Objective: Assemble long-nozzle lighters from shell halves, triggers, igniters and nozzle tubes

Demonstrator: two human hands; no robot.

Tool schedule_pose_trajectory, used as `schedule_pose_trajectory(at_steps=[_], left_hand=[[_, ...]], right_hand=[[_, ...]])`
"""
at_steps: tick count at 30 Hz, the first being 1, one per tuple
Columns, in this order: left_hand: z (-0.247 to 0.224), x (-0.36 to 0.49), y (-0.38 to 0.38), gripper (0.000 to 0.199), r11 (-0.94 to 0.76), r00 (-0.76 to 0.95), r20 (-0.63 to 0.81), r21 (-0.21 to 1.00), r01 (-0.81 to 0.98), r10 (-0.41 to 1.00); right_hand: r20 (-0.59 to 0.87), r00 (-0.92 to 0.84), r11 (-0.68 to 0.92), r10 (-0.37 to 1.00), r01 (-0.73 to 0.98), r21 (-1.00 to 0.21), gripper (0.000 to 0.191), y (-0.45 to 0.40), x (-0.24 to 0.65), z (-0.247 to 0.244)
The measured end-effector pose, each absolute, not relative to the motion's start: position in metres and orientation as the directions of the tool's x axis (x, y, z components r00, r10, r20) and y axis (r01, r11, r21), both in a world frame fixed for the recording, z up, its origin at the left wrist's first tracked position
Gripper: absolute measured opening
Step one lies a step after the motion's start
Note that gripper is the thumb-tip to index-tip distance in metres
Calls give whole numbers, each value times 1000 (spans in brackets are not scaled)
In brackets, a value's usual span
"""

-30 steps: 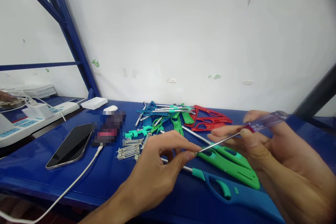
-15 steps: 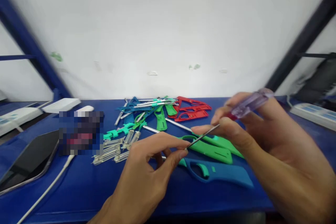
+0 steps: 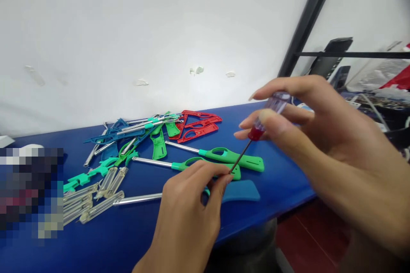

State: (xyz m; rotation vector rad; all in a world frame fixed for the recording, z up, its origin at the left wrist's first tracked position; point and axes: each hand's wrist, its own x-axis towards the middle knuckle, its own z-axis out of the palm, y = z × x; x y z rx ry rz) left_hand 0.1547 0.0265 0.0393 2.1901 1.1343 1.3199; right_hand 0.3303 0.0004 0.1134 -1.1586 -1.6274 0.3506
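Observation:
My right hand [image 3: 307, 132] grips a screwdriver [image 3: 256, 133] by its clear purple-and-red handle, thumb and fingers around it. Its thin shaft slants down to the left. With thumb and forefinger pinched together, my left hand [image 3: 192, 196] holds the screwdriver's tip; any small part between those fingertips is hidden. Behind and below the left hand lie long-necked lighters on the table: a blue lighter [image 3: 241, 191], partly covered by the hand, a green lighter [image 3: 237, 173] just past the fingertips, and another green lighter [image 3: 246, 161] farther back.
Beyond the hands, lighter parts lie heaped on the blue table [image 3: 288, 179]: red shell halves [image 3: 201, 132], green shells [image 3: 159, 147], metal tubes, teal pieces [image 3: 83, 178] and clear fuel tanks [image 3: 109, 183]. A white wall [image 3: 128, 30] stands behind, a dark metal frame [image 3: 304, 21] at right.
The view has swung right, so table items sit farther left. My right hand has tipped the screwdriver steeper. The left hand still pinches at its tip.

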Motion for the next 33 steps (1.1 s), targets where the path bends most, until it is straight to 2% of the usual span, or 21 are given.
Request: schedule_pose_trajectory(at_steps=[4, 8, 11, 22, 27, 33], left_hand=[[35, 169, 34, 13, -615, 321, 532, 594, 519, 784], [34, 182, 45, 14, -582, 434, 388, 546, 603, 813], [35, 191, 50, 17, -581, 471, 339, 479, 659, 814], [40, 239, 50, 16, -594, 460, 376, 526, 609, 804], [40, 257, 57, 15, -607, 479, 371, 482, 632, 795], [37, 260, 59, 17, -627, 494, 390, 419, 656, 777]], right_hand=[[612, 22, 481, 791, 596, -643, 12, 3, 341, 120], [574, 10, 447, 819, 617, -648, 3, 11, 348, 117], [545, -9, 430, 838, 625, -651, 4, 15, 352, 113], [611, 123, 379, 782, 685, -623, 7, -2, 394, 119], [596, 198, 326, 778, 684, -653, 7, -2, 403, 118], [529, 207, 279, 823, 664, -694, 7, 4, 406, 115]])
